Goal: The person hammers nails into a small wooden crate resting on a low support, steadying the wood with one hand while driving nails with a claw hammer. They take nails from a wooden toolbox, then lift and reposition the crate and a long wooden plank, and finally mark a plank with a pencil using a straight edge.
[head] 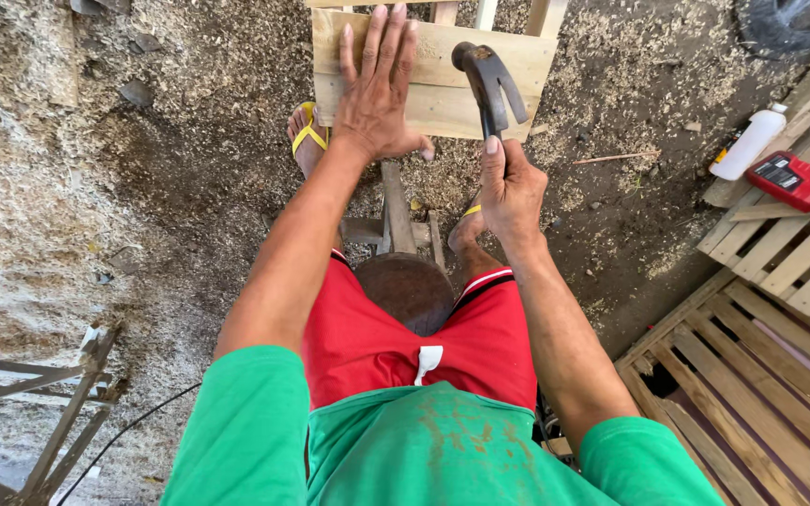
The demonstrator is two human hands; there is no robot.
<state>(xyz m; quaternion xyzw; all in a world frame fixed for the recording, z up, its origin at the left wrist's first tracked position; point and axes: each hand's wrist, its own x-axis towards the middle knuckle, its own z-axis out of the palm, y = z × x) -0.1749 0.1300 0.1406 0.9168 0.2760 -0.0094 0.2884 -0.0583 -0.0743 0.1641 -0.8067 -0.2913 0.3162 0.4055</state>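
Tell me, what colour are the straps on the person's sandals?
Yellow. The sandal strap shows best by the left hand, in the head view.

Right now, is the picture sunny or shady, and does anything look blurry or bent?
Head view: soft, even daylight, no glare; faint shade under the left hand on the plank. The hammer in the right hand looks sharp. Wide lens stretches the green sleeves at the bottom edge.

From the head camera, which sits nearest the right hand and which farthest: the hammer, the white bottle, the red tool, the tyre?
1. hammer, gripped in the right hand.
2. white bottle, to the right on slats.
3. red tool, just beyond the bottle.
4. tyre, top right corner.
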